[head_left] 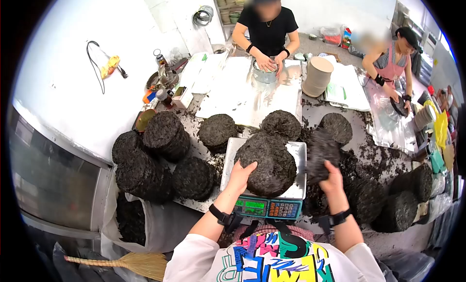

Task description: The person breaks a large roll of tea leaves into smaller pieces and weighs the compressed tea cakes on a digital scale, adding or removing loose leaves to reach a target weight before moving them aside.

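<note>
My left hand (241,177) grips the near left edge of a dark round cake (262,158), thumb on its upper face, over the white tray of a digital scale (230,160). Another dark round piece overlaps with it there; where one ends is hard to tell. My right hand (333,179) holds a second dark disc (323,153) by its lower edge, right of the tray, tilted and blurred by motion. Below the tray the scale's green display (255,204) is lit. Both wrists wear black bands.
Stacks of dark discs (166,135) stand on the left, more (395,211) on the right, with loose dark shreds between. Across the table a person in black (268,27) presses a round container; another person (393,63) handles a disc. A broom (141,265) lies lower left.
</note>
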### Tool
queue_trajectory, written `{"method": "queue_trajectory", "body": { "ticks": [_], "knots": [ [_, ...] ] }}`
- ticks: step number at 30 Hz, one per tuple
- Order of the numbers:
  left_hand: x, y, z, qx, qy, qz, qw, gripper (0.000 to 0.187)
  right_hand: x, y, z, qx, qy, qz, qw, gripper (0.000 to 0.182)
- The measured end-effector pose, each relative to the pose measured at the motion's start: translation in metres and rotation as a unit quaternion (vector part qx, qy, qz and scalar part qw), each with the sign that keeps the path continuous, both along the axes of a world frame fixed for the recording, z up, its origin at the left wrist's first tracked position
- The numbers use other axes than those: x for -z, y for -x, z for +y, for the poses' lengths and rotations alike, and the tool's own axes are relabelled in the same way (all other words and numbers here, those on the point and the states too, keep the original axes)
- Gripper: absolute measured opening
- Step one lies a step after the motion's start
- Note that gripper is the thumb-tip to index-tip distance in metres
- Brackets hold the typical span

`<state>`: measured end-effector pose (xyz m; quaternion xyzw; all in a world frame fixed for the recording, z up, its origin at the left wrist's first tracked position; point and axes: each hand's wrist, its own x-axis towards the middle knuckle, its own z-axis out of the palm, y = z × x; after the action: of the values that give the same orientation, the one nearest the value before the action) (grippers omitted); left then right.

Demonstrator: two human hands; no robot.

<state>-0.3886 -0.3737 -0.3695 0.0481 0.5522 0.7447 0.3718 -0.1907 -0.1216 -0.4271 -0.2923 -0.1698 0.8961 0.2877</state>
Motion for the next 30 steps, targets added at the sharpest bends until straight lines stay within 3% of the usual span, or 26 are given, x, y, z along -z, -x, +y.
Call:
{"method": "queue_trajectory", "body": {
  "ticks": [1, 2, 3, 4, 8, 10, 12, 14, 16, 17, 18, 19, 21, 23, 24, 25, 26, 27, 28, 30],
  "knots": [
    [0.004, 0.003, -0.003, -0.030, 0.107, 0.169, 0.979, 0.054, -0.005, -0.021, 0.008, 0.029, -0.045, -0.032, 0.998, 0.035],
    [0.006, 0.007, -0.008, -0.058, 0.208, 0.331, 0.919, 0.058, 0.008, -0.043, 0.019, 0.057, -0.064, -0.095, 0.992, 0.036],
    [0.010, 0.012, -0.013, -0.083, 0.296, 0.481, 0.821, 0.062, -0.008, -0.057, 0.014, 0.082, -0.047, -0.156, 0.983, 0.034],
    [0.016, 0.021, -0.021, -0.126, 0.273, 0.506, 0.808, 0.069, 0.005, -0.072, 0.016, 0.081, -0.053, -0.164, 0.982, 0.036],
    [0.037, 0.059, -0.069, -0.080, 0.242, 0.413, 0.874, 0.051, 0.046, -0.121, 0.017, 0.043, -0.067, -0.256, 0.963, 0.046],
    [0.032, 0.076, -0.088, -0.066, 0.208, 0.388, 0.896, 0.044, 0.066, -0.132, 0.015, 0.011, -0.190, -0.348, 0.918, 0.056],
    [0.017, 0.091, -0.086, -0.025, 0.166, 0.353, 0.920, 0.044, 0.076, -0.135, 0.009, 0.022, -0.346, -0.458, 0.818, 0.059],
    [0.007, 0.105, -0.072, 0.016, 0.149, 0.339, 0.929, 0.046, 0.068, -0.132, 0.002, 0.044, -0.531, -0.533, 0.657, 0.067],
    [0.007, 0.111, -0.050, 0.059, 0.125, 0.326, 0.935, 0.049, 0.058, -0.128, -0.011, 0.018, -0.452, -0.415, 0.789, 0.066],
    [0.023, 0.118, -0.039, 0.087, 0.111, 0.269, 0.953, 0.059, 0.048, -0.125, -0.022, 0.008, -0.407, -0.351, 0.843, 0.065],
    [0.039, 0.116, -0.028, 0.094, 0.113, 0.243, 0.959, 0.064, 0.020, -0.111, -0.045, -0.021, -0.355, -0.345, 0.869, 0.063],
    [0.050, 0.111, -0.015, 0.101, 0.113, 0.217, 0.964, 0.070, 0.009, -0.103, -0.063, -0.069, -0.336, -0.344, 0.874, 0.066],
    [0.061, 0.091, 0.011, 0.192, 0.206, 0.357, 0.891, 0.079, 0.025, -0.095, -0.092, -0.155, -0.299, -0.295, 0.894, 0.081],
    [0.042, 0.034, 0.045, 0.226, 0.172, 0.335, 0.898, 0.081, 0.010, -0.079, -0.112, -0.215, -0.254, -0.262, 0.906, 0.087],
    [0.054, 0.005, 0.064, 0.246, 0.163, 0.284, 0.912, 0.079, 0.022, -0.073, -0.109, -0.217, -0.335, -0.218, 0.890, 0.077],
    [0.070, -0.026, 0.081, 0.221, 0.149, 0.369, 0.891, 0.079, 0.041, -0.069, -0.109, -0.123, -0.209, -0.193, 0.951, 0.064],
    [0.066, -0.057, 0.094, 0.172, 0.177, 0.438, 0.865, 0.081, 0.031, -0.067, -0.099, -0.024, -0.143, -0.188, 0.971, 0.057],
    [0.077, -0.073, 0.105, 0.186, 0.132, 0.418, 0.879, 0.078, 0.017, -0.068, -0.085, 0.074, -0.077, -0.172, 0.979, 0.050],
    [0.073, -0.079, 0.115, 0.246, 0.060, 0.325, 0.911, 0.076, -0.001, -0.076, -0.067, 0.093, -0.041, -0.173, 0.980, 0.046],
    [0.046, -0.074, 0.121, 0.297, 0.068, 0.162, 0.939, 0.077, 0.000, -0.095, -0.029, 0.135, 0.017, -0.146, 0.980, 0.042]
  ]
}}
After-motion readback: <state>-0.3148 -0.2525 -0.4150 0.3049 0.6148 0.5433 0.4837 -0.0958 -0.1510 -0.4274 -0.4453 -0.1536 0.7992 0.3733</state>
